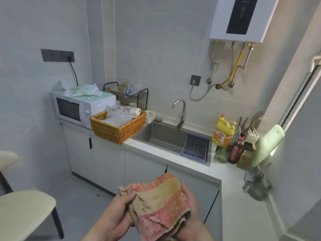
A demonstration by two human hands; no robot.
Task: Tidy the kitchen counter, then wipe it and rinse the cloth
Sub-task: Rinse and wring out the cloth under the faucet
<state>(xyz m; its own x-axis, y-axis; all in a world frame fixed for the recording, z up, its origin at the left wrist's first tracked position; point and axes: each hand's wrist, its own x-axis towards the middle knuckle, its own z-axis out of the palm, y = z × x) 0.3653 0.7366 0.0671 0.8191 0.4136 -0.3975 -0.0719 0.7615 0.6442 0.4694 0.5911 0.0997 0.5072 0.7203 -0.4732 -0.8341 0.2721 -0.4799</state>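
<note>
A pink and tan cloth [159, 200] is bunched between both my hands, low in the middle of the view, in front of the white counter [231, 197]. My left hand [116, 211] grips its left edge with thumb and curled fingers. My right hand [190, 204] holds it from the right side and underneath, mostly hidden by the cloth. The grey sink [163, 136] with a chrome tap [180, 112] lies beyond, set in the counter. No water runs from the tap.
A wicker basket [116, 129] with grey cloths sits left of the sink beside a microwave [81, 108]. A purple drain rack [195, 147] spans the sink's right end. Bottles [224, 131], a knife block and glass jugs [257, 185] crowd the right corner. Cream chairs [26, 207] stand at left.
</note>
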